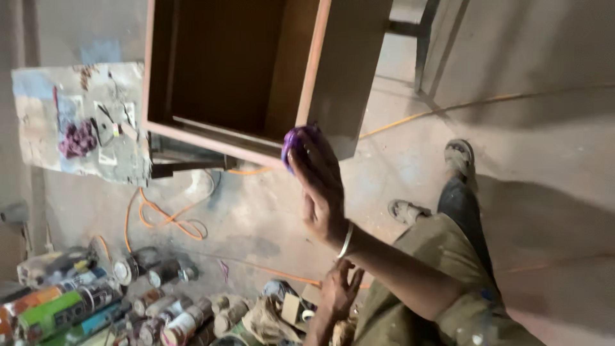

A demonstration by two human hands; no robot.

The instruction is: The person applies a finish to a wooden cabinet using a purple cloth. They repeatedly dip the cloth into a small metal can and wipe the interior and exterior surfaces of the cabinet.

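Big wooden cabinet (pixel 237 70) stands open in front of you, orange cable (pixel 166 218) looped on the floor below it, cans (pixel 77 301) lying at lower left. Your right hand (pixel 320 186) is raised at the cabinet's lower front edge, fingers closed on a purple pad (pixel 296 142). Your left hand (pixel 339 288) hangs low, fingers spread open, holding nothing, just above a rag (pixel 266 320).
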